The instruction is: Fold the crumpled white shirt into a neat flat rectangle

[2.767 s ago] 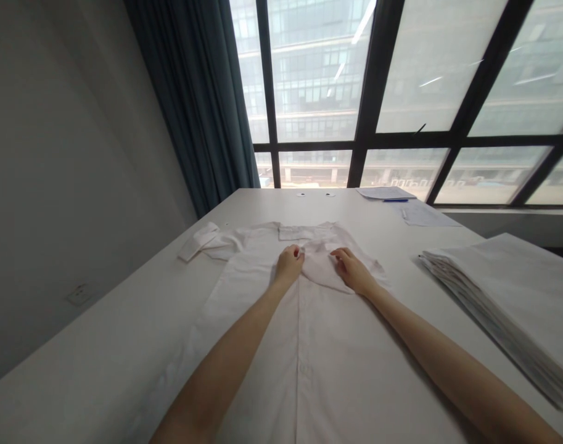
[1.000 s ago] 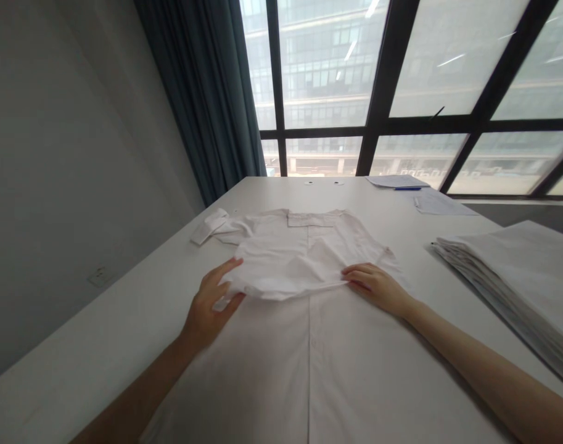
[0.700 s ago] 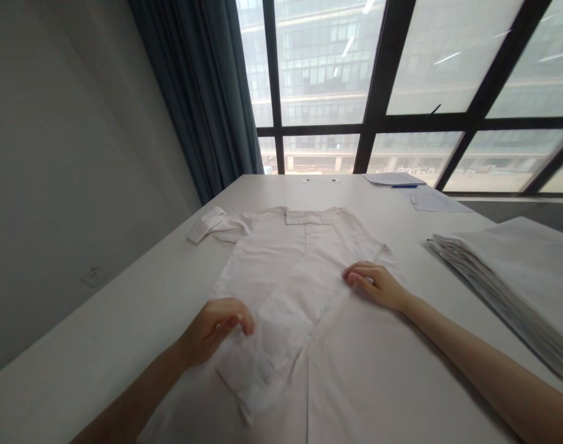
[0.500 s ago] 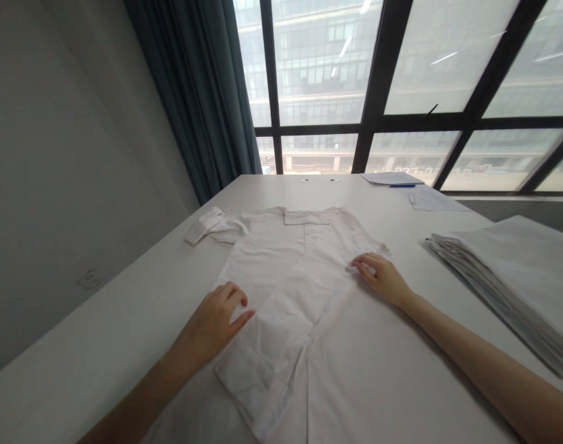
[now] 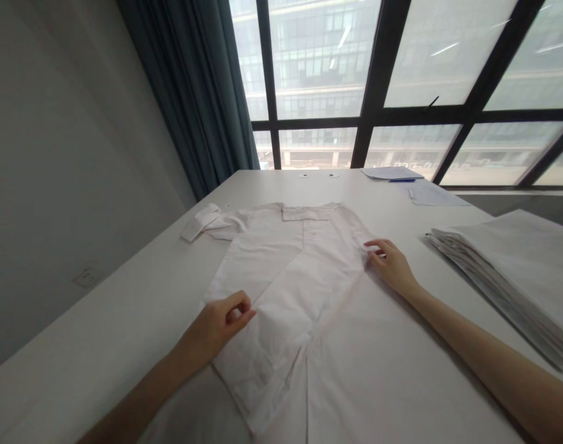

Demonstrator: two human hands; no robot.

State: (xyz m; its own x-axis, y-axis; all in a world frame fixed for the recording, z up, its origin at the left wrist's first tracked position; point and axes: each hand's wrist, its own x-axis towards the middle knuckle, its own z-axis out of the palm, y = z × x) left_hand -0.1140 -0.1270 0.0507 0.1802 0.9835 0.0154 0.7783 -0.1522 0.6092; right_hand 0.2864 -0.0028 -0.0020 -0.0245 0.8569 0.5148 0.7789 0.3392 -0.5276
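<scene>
A long white button-front garment (image 5: pixel 336 296) with a collar lies spread on the table, its collar end away from me. At the left, one sleeve (image 5: pixel 205 222) sticks out with its cuff bent over. A wide layer of the cloth runs diagonally across the front towards the lower left. My left hand (image 5: pixel 221 324) is over the garment's left side, fingers loosely curled and thumb apart, with no cloth visible in it. By the right shoulder edge is my right hand (image 5: pixel 392 268), fingertips at the cloth, with a gap between thumb and index finger.
A stack of folded white cloth (image 5: pixel 517 271) sits on the white table (image 5: pixel 137 308) at the right. Papers (image 5: pixel 436 196) and a blue pen (image 5: pixel 402 180) lie at the far right. Behind are a window and a dark blue curtain (image 5: pixel 193 80); a wall borders the left side.
My right hand has moved slightly away and to the right along the garment's edge, and its fingers have parted. The left hand's fingers have curled closer to the thumb.
</scene>
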